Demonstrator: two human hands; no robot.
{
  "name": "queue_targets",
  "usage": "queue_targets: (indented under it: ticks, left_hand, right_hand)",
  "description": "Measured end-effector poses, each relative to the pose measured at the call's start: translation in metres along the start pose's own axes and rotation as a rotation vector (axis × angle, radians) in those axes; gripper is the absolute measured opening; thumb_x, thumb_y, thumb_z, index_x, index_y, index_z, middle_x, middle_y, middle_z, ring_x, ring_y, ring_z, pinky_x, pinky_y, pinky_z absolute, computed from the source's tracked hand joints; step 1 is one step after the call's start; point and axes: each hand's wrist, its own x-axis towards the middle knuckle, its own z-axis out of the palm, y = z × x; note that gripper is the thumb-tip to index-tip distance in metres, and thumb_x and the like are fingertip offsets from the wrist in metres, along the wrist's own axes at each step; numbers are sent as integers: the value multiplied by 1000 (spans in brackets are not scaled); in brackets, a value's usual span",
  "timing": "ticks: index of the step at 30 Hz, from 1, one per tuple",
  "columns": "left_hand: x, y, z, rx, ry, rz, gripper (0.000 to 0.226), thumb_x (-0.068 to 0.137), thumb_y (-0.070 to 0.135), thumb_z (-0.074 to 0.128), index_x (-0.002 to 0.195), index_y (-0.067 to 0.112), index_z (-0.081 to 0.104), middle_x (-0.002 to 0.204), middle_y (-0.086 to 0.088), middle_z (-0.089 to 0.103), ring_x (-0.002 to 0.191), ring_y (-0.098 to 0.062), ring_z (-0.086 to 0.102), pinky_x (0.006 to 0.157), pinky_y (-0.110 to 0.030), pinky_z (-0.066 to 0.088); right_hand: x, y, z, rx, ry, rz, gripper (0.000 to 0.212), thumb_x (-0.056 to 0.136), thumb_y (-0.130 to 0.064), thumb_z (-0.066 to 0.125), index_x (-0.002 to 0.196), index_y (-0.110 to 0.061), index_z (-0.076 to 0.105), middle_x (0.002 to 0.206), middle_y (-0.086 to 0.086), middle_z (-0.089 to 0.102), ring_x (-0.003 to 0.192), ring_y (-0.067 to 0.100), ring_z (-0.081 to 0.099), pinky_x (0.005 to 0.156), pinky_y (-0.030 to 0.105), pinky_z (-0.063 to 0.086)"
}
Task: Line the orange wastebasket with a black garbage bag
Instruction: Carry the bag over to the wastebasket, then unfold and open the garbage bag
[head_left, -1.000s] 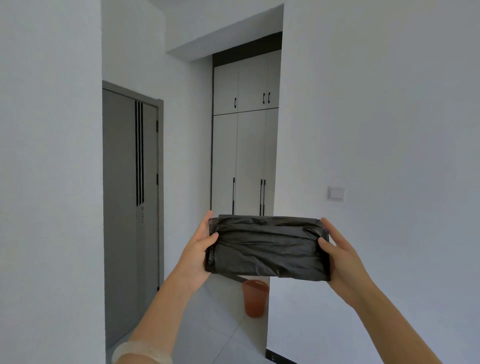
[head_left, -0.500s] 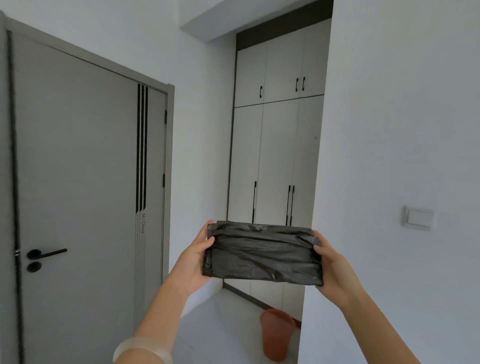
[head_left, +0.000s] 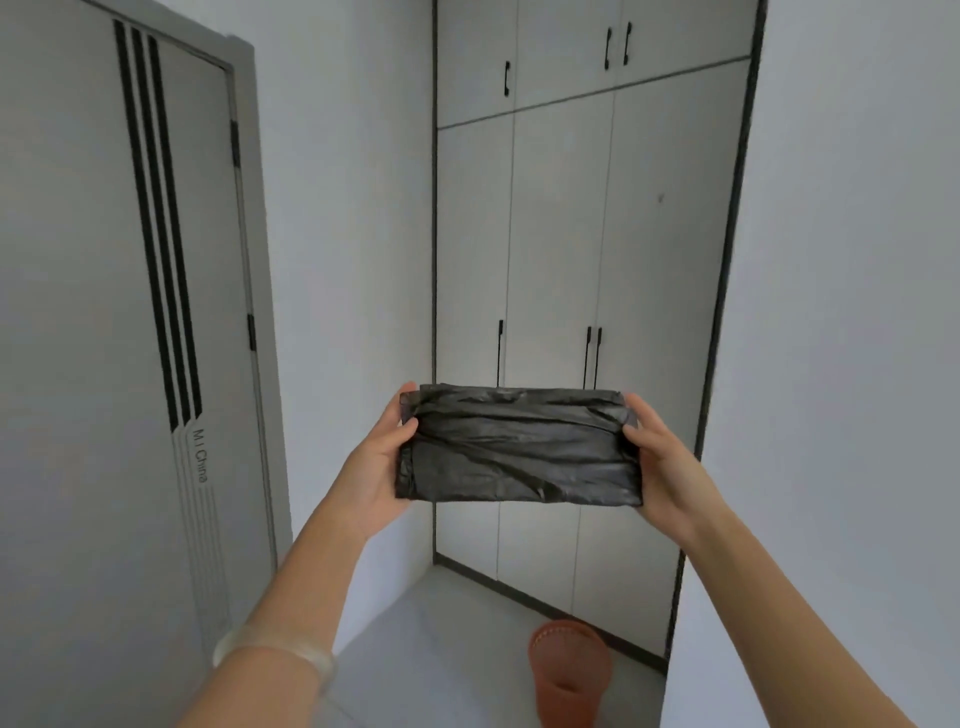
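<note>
Head view looks down a narrow white hallway, and one folded bag is held out at chest height: thin black plastic, glossy and creased, flattened into a wide rectangle with a soft fold running across its upper part. The left hand pinches its left edge, thumb on the front face and fingers curled behind; the right hand clamps the right edge the same way, so both hands are closed on the bag and it hangs taut between them. A pale, smooth bangle circles the left wrist. Well below and beyond the bag, one orange bin stands upright on the pale tiled floor, its round mouth open, its wall a fine lattice, just in front of the wardrobe. That wardrobe is flat white panels with thin black handles, six in sight. A grey door with three black stripes closes the left side; a plain wall crowds the right, leaving a slim strip of floor around the bin.
</note>
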Motion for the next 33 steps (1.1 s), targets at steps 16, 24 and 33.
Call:
queue_targets:
  ticks: [16,24,33]
  left_hand:
    - [327,-209,-148,124,59,-425,30,95,15,41,115,5,62,105,-6,75,94,-20,71,74,-36,61]
    - [489,-350,-201,160,107,-596,26,91,16,51,107,2,65,95,-12,76,81,-23,73,63,-33,61]
    - [631,-528,-227,114,39,-848,27,76,12,68,102,5,69,92,-16,76,81,-29,73,60,-33,59]
  right_hand:
    - [306,162,-214,-29,333,143,51,95,-6,40,141,-29,37,127,0,59,104,17,65,77,32,56]
    - [413,245,-314,-300,711,136,47,93,-6,49,137,-23,44,116,1,64,102,15,62,89,31,50]
    - [526,366,-373,-653,681,326,48,75,-46,69,117,-26,60,107,-10,65,96,1,62,77,13,51]
